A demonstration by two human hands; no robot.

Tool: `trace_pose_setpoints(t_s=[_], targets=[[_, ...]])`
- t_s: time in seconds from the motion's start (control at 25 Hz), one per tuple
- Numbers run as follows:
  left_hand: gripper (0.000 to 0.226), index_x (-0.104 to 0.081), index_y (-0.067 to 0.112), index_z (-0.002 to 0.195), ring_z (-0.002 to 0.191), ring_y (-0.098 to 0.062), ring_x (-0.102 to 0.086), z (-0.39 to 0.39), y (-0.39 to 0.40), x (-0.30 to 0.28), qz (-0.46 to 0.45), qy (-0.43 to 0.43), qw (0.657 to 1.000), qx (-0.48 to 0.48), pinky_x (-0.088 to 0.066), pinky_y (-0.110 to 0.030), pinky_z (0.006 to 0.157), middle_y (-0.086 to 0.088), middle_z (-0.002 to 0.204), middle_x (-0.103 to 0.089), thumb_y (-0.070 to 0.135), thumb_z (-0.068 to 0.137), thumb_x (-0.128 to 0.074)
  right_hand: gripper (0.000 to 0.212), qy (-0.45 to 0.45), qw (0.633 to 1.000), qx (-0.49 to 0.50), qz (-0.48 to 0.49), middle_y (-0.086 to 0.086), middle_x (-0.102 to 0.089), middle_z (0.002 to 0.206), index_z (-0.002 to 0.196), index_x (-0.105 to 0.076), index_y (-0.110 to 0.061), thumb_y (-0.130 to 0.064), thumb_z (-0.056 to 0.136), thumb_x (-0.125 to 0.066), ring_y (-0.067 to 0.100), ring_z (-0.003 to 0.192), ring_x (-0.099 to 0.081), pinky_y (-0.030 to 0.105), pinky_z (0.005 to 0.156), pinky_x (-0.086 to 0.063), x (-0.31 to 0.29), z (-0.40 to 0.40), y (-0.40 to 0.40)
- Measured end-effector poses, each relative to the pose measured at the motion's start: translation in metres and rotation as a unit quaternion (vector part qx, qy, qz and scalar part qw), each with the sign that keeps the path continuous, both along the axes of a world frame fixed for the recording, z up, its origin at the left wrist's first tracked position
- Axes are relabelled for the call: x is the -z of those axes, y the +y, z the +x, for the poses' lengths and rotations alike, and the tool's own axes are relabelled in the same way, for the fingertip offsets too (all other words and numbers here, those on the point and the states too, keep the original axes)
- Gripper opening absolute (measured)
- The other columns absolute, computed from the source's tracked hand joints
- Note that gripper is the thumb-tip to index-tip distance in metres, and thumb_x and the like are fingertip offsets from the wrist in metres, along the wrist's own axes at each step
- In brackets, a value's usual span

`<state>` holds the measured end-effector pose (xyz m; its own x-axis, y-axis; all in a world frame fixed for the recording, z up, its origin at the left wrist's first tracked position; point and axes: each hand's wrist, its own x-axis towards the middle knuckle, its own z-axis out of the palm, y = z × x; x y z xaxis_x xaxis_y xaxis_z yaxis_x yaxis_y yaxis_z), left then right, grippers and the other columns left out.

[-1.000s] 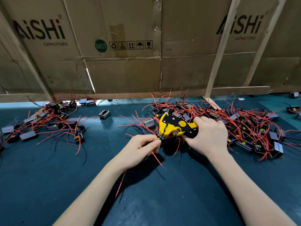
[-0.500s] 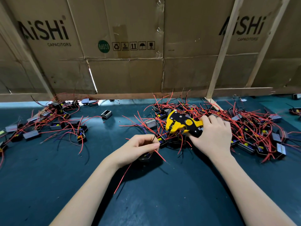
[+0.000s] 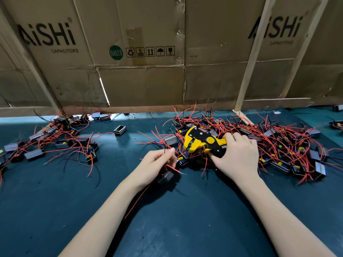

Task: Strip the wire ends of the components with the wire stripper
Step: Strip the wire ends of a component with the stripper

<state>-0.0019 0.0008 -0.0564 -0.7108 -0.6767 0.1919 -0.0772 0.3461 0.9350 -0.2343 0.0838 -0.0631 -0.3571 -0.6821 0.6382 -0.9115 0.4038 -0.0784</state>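
On the dark bench (image 3: 167,229), the left hand (image 3: 155,165) has its grip closed on a small boxed component (image 3: 165,176), pinching a thin dark wire (image 3: 164,152) between thumb and forefinger. Just beyond, the right hand (image 3: 236,156) wraps its grip round the handles of the yellow-and-black wire stripper (image 3: 202,142), whose jaws stand open toward the left. Feed only the wire's tip squarely into the jaws, hold the component steady, then squeeze. Behind lie the right pile of red-wired components (image 3: 278,143), another pile far left (image 3: 61,141), and the cardboard wall (image 3: 141,80).
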Motion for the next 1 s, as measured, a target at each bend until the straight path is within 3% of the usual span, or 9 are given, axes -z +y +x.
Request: trace_pose_setpoints(t_s=[0.08,0.16,0.24,0.36,0.52,0.64,0.72,0.88,1.0], targets=[[0.044,-0.064,0.015,0.072,0.069,-0.008,-0.054,0.007,-0.005,-0.004,0.062,-0.017,0.995,0.071,-0.043,-0.018,0.069,0.004,0.076,-0.063,0.044,0.098,-0.044,0.058,-0.007,1.000,0.000,0.005,0.010,-0.063,0.086,0.088,-0.061,-0.008,-0.059,0.065,-0.077,0.034,0.086,-0.060,0.041,0.077,-0.037,0.000,0.000,0.000],[0.038,-0.069,0.011,0.086,0.083,-0.014,-0.057,0.020,-0.012,-0.005,0.077,-0.032,0.986,0.142,-0.044,-0.024,0.077,-0.001,0.090,-0.066,0.046,0.092,-0.057,0.058,-0.019,1.000,0.001,0.011,0.009,-0.064,0.088,0.091,-0.062,-0.008,-0.060,0.067,-0.075,0.034,0.088,-0.059,0.041,0.079,-0.037,0.000,-0.002,0.001],[0.048,-0.069,0.004,0.102,0.096,-0.021,-0.059,0.034,-0.019,-0.007,0.087,-0.027,0.974,0.208,-0.045,-0.027,0.087,-0.008,0.104,-0.066,0.048,0.084,-0.070,0.059,-0.029,0.999,0.003,0.014,0.008,-0.064,0.089,0.092,-0.062,-0.009,-0.062,0.068,-0.073,0.033,0.090,-0.059,0.041,0.081,-0.037,0.000,-0.004,0.002],[0.048,-0.069,0.001,0.111,0.112,-0.028,-0.059,0.049,-0.028,-0.009,0.108,-0.003,0.964,0.243,-0.045,-0.034,0.099,-0.017,0.118,-0.065,0.034,0.078,-0.079,0.060,-0.036,0.999,0.004,0.022,0.007,-0.064,0.092,0.093,-0.062,-0.011,-0.066,0.070,-0.069,0.033,0.092,-0.059,0.041,0.082,-0.038,0.000,-0.005,0.003],[0.017,-0.079,0.013,0.092,0.096,-0.021,-0.066,0.051,-0.029,-0.010,0.065,-0.022,0.981,0.182,-0.050,-0.030,0.088,-0.008,0.102,-0.072,0.025,0.080,-0.077,0.060,-0.043,0.999,0.002,0.018,0.007,-0.064,0.092,0.094,-0.063,-0.011,-0.066,0.070,-0.068,0.033,0.092,-0.059,0.042,0.083,-0.038,0.000,-0.006,0.003],[0.018,-0.080,0.014,0.088,0.074,-0.017,-0.063,0.038,-0.019,-0.010,0.090,0.006,0.993,0.081,-0.051,-0.024,0.070,-0.007,0.077,-0.071,0.030,0.080,-0.077,0.059,-0.040,0.999,0.004,0.020,0.007,-0.064,0.091,0.094,-0.062,-0.011,-0.065,0.070,-0.068,0.033,0.091,-0.059,0.041,0.082,-0.038,-0.001,-0.004,0.002],[0.011,-0.079,0.014,0.085,0.065,-0.013,-0.061,0.023,-0.011,-0.008,0.069,0.055,0.996,0.004,-0.050,-0.019,0.066,-0.006,0.065,-0.068,0.024,0.084,-0.073,0.059,-0.036,0.999,0.009,0.016,0.008,-0.064,0.090,0.092,-0.061,-0.010,-0.064,0.070,-0.069,0.034,0.090,-0.059,0.042,0.081,-0.037,-0.001,-0.001,0.002],[0.008,-0.072,0.003,0.087,0.060,-0.017,-0.068,0.001,0.006,-0.005,0.025,0.057,0.997,-0.055,-0.053,-0.020,0.065,-0.012,0.068,-0.074,0.006,0.090,-0.066,0.059,-0.024,1.000,0.013,0.010,0.010,-0.063,0.089,0.092,-0.061,-0.008,-0.059,0.067,-0.075,0.034,0.087,-0.059,0.043,0.080,-0.038,-0.002,0.009,0.001],[0.007,-0.069,0.003,0.085,0.061,-0.018,-0.070,-0.004,0.013,-0.003,0.001,0.054,0.993,-0.102,-0.057,-0.023,0.067,-0.009,0.068,-0.075,0.007,0.091,-0.066,0.058,-0.016,1.000,0.009,0.014,0.010,-0.063,0.088,0.092,-0.061,-0.007,-0.057,0.066,-0.077,0.035,0.086,-0.059,0.042,0.078,-0.038,-0.003,0.012,0.001]])
